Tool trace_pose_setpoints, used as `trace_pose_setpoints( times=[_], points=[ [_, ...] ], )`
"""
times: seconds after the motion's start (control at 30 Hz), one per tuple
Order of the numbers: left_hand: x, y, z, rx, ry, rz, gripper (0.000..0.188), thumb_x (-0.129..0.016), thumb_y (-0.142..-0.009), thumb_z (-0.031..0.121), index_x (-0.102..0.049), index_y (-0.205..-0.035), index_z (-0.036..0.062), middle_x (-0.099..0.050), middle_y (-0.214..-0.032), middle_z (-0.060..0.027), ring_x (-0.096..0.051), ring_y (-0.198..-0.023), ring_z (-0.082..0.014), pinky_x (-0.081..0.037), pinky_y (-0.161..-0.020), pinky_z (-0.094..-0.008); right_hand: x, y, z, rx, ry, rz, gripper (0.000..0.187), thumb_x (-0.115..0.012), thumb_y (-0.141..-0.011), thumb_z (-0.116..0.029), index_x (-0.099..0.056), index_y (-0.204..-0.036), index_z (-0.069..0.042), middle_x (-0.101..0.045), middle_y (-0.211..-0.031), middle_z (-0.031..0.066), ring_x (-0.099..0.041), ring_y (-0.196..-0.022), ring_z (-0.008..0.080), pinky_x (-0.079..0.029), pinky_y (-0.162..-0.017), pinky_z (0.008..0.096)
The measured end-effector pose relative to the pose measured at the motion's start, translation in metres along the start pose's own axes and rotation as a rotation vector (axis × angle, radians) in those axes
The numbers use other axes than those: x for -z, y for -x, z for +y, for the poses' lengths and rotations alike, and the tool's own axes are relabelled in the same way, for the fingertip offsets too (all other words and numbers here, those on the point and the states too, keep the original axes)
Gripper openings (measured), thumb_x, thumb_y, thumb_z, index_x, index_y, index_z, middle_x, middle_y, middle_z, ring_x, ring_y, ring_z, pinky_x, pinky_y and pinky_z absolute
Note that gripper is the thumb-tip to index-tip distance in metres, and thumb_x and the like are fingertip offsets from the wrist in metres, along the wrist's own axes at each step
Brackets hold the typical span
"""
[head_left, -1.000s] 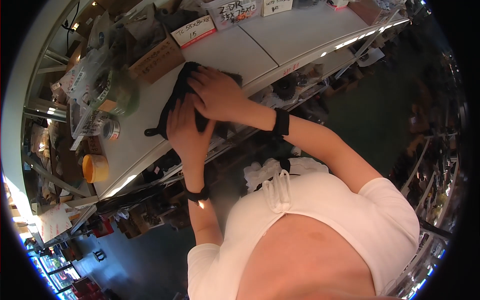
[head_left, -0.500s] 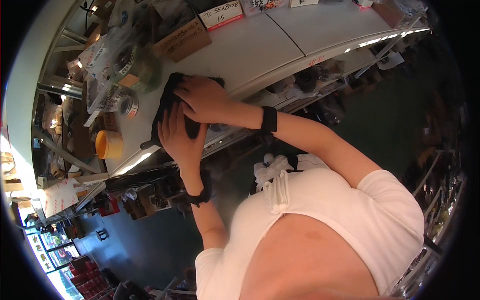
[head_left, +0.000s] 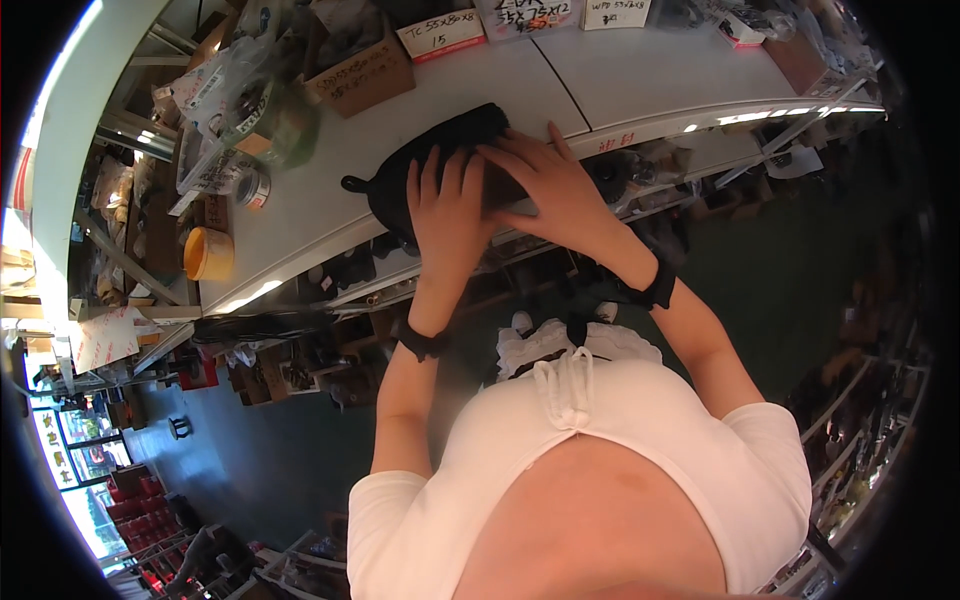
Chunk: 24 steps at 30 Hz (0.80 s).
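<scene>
A black, soft-looking pouch [head_left: 400,180] with a small loop at its left end lies slantwise along the front edge of the white counter. My left hand [head_left: 448,215] rests on top of it, fingers stretched out and slightly apart. Over its right part is my right hand [head_left: 560,195], fingers spread, thumb reaching toward the left hand. Between them the two hands cover much of the pouch, so its underside and right front are hidden. Both wrists wear black bands.
Cardboard boxes [head_left: 362,78] and plastic bags [head_left: 285,125] stand along the back of the white counter [head_left: 480,80]. At its left end are a yellow tub [head_left: 209,254] and a small round tin [head_left: 253,187]. Shelves crowded with parts run below the counter's edge.
The pouch has shifted to the right along the counter and turned from nearly upright in the picture to slantwise. Both hands moved right with it, and the right one no longer overlaps the left.
</scene>
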<state>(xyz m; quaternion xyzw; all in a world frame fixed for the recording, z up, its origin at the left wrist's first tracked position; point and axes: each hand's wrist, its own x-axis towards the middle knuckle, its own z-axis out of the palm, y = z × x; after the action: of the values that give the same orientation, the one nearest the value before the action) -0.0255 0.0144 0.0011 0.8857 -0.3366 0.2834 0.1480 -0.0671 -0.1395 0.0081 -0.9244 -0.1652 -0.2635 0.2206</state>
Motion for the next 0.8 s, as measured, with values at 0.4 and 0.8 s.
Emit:
trace_pose_setpoints(
  times=[0.4,0.8],
  points=[
    [0.085,-0.025,-0.054,0.214,0.815,-0.339,0.039,-0.065,-0.07,0.008,-0.053,-0.106,0.0037,-0.06,-0.089,-0.0139,-0.059,-0.082,-0.0229,-0.045,-0.075,-0.0291,0.021,-0.026,-0.023,-0.059,-0.274,-0.036,0.046,-0.068,-0.071,-0.026,-0.053,-0.111,-0.008,-0.053,-0.108,0.011,-0.051,-0.1,0.0297,-0.041,-0.088,0.0423],
    [0.049,-0.008,-0.091,0.172,0.197,-0.052,0.058,-0.071,-0.072,0.028,-0.048,-0.119,0.0034,-0.057,-0.109,-0.0185,-0.055,-0.098,-0.0349,-0.045,-0.081,-0.0377,-0.037,-0.079,-0.007,-0.243,-0.206,0.23,0.041,-0.063,-0.076,-0.025,-0.049,-0.106,0.0,-0.058,-0.096,0.0182,-0.057,-0.084,0.0367,-0.047,-0.07,0.041]
  ],
)
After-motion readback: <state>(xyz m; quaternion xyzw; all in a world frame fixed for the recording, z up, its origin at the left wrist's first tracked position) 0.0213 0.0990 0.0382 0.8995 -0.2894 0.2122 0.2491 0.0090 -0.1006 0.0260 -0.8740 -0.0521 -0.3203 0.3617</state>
